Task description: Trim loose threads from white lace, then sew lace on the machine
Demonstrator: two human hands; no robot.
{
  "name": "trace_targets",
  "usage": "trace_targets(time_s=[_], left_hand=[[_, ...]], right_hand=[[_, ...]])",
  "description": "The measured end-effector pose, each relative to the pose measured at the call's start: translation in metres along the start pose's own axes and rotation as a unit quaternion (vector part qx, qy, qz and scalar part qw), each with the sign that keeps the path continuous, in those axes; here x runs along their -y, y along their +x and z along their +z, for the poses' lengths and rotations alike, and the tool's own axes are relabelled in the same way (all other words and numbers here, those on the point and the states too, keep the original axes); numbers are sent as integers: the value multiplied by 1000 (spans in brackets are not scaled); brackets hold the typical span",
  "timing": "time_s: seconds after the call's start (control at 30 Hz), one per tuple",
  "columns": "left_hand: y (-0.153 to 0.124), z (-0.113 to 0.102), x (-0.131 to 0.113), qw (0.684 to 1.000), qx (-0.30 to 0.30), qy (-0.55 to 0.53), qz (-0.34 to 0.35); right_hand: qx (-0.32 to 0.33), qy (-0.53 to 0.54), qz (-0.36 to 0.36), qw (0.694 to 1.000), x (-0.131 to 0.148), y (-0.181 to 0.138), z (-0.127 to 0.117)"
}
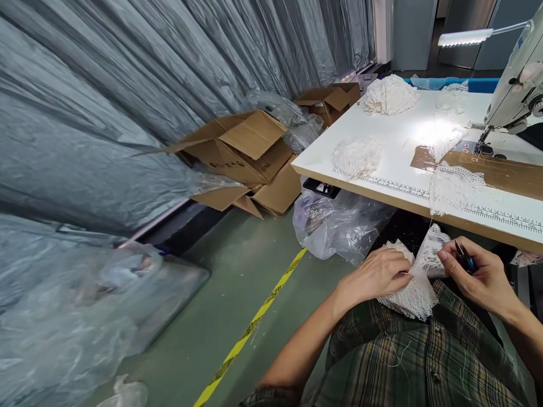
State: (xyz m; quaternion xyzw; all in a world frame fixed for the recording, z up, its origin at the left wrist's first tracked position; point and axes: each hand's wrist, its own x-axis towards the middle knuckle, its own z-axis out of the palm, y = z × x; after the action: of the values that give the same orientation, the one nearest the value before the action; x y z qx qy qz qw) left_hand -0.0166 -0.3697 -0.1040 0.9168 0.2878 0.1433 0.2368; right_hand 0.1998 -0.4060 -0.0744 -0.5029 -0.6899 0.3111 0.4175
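In the head view, my left hand (384, 272) is at the lower right of the frame, its fingers closed on a piece of white lace (413, 297) that lies bunched against the front of my plaid shirt (407, 356). Farther right, my right hand (481, 277) has its fingers curled around a small dark tool (465, 260); my thumb is at the edge of the lace's raised end, though I cannot tell whether it pinches it. That raised end stands just below the front edge of the white bench (394, 127).

On the bench, another lace piece (453, 189) lies near the edge, across the printed ruler marks. The sewing machine (515, 79) fills the upper right, a lit lamp (465, 38) beside it. Two lace heaps (391, 95) sit toward the bench's left end. Below that end hangs a clear plastic bag (339, 223), and open cardboard boxes (250, 144) stand at upper centre.
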Motion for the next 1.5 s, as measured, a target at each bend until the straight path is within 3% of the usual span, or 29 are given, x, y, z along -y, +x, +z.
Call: trace_targets(time_s=[0.2, 0.27, 0.33, 0.43, 0.57, 0.63, 0.73, 0.83, 1.07, 1.2, 1.3, 1.5], left_hand=[[-22, 2, -23, 976, -178, 128, 10], [-20, 5, -29, 971, -192, 137, 42], [-16, 6, -32, 976, -165, 125, 71], [-11, 2, -28, 982, -166, 21, 84], [-3, -10, -8, 953, -225, -202, -6], [1, -12, 1, 920, -180, -345, -46], [6, -7, 8, 832, -50, -547, -72], [7, 0, 8, 779, -6, -619, -103], [-9, -2, 3, 809, -49, -545, -215], [-19, 1, 2, 798, -66, -538, -264], [-22, 3, 1, 791, -81, -544, -268], [-23, 2, -2, 806, -73, -526, -261]], right_hand=[[14, 25, 120, 992, 0, 11, 12], [10, 43, 134, 990, 0, 15, 19], [-5, 59, 136, 989, 0, 18, 24], [-2, 57, 117, 991, 0, 16, 26], [80, 40, 27, 996, 5, 4, 25], [139, 40, -1, 989, 10, -2, 25], [212, 54, -9, 976, 14, -8, 26], [232, 57, -1, 971, 13, -10, 24], [162, 31, 95, 982, -6, -6, 18], [171, 9, 99, 980, -15, 1, 27], [187, -4, 91, 978, -17, 10, 33], [216, -17, 63, 974, -11, 23, 41]])
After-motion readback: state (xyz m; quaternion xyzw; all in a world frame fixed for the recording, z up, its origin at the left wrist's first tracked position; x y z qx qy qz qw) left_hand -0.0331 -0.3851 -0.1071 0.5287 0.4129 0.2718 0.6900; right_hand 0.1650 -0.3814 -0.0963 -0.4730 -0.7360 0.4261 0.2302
